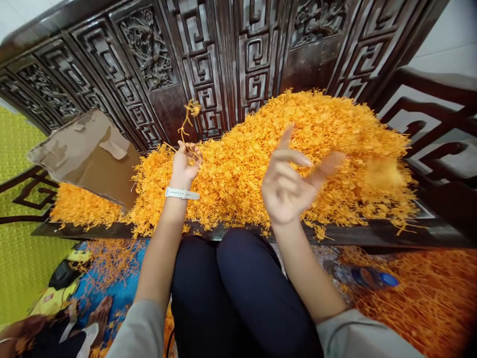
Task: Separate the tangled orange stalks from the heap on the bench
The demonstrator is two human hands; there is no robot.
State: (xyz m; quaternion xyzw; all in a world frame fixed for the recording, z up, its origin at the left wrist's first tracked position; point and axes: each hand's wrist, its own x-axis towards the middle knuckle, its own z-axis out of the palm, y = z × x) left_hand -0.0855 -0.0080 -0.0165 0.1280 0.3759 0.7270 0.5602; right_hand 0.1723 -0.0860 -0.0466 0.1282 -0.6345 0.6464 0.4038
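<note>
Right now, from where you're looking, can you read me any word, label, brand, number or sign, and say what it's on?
No text can be read in this view.
Red patch on a yellow item at lower left: too small and blurred to read.
Clear bottle with the blue cap: blurred, no lettering to make out.
Cardboard: no print visible.
White wristband: no lettering visible.

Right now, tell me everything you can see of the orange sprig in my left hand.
The orange sprig is a thin, kinked, branching stem topped by a small, slightly blurred cluster; it looks like plastic. It rises roughly upright from the left hand, which holds its lower part, and shows against the dark carved wooden backrest. Its bottom end is hard to make out.
</note>
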